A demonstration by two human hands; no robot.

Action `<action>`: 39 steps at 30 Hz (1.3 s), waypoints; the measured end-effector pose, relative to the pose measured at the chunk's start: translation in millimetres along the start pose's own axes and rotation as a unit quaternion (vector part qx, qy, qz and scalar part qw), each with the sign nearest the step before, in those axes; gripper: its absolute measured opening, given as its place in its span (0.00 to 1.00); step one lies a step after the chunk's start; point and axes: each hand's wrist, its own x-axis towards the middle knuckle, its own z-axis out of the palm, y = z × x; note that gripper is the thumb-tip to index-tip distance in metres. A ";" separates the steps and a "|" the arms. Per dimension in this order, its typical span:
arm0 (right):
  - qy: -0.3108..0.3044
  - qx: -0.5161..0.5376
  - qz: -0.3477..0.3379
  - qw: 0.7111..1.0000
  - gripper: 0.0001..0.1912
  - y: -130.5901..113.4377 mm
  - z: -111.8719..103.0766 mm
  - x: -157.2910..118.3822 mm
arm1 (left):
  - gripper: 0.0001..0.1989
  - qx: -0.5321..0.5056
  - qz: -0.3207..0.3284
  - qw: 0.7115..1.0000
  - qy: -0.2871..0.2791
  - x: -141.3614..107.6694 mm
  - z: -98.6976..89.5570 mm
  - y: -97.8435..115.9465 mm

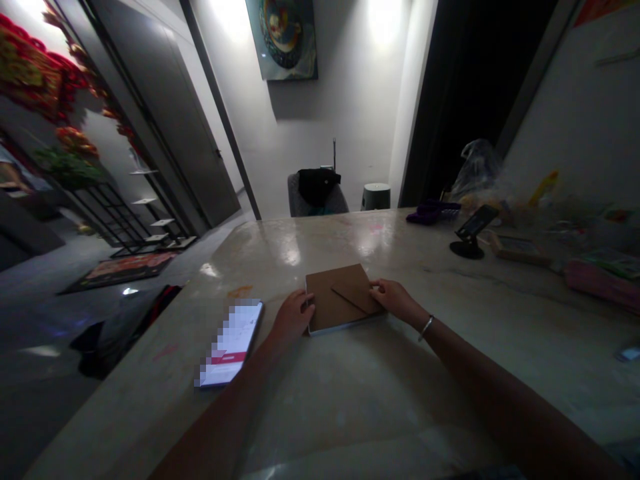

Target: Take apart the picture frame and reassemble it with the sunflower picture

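A flat brown kraft-paper envelope [333, 307] with a pointed flap lies on the table in front of me, and a white edge shows beneath it along the near and left sides. My left hand [294, 317] grips its left edge with bent fingers. At the right edge, my right hand [393, 298] pinches the paper close to the flap; a bracelet circles that wrist. The undersides of the fingers are hidden. Left of my left forearm lies a phone [240, 340] with a lit screen, partly blurred by pixelation.
The glossy stone table [340, 413] stretches away from me. On its right side stand a black phone stand [470, 233], a purple item [433, 211], a clear plastic bag [477, 173] and a pink item [597, 280]. Beyond the far edge is a chair [294, 197] with dark cloth over it.
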 end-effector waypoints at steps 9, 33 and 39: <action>-0.004 -0.076 -0.035 0.997 0.11 -0.2 -2.7 -3.0 | 0.13 -0.010 0.017 1.000 0.018 0.2 -0.6 -1.8; -0.159 0.059 -0.094 0.981 0.28 13.0 -20.3 0.6 | 0.25 -0.074 0.017 0.991 -0.110 4.8 -11.0 -13.3; -0.154 0.019 -0.130 0.979 0.27 15.0 -17.9 0.5 | 0.26 -0.075 0.017 0.990 -0.114 3.7 -7.4 -16.6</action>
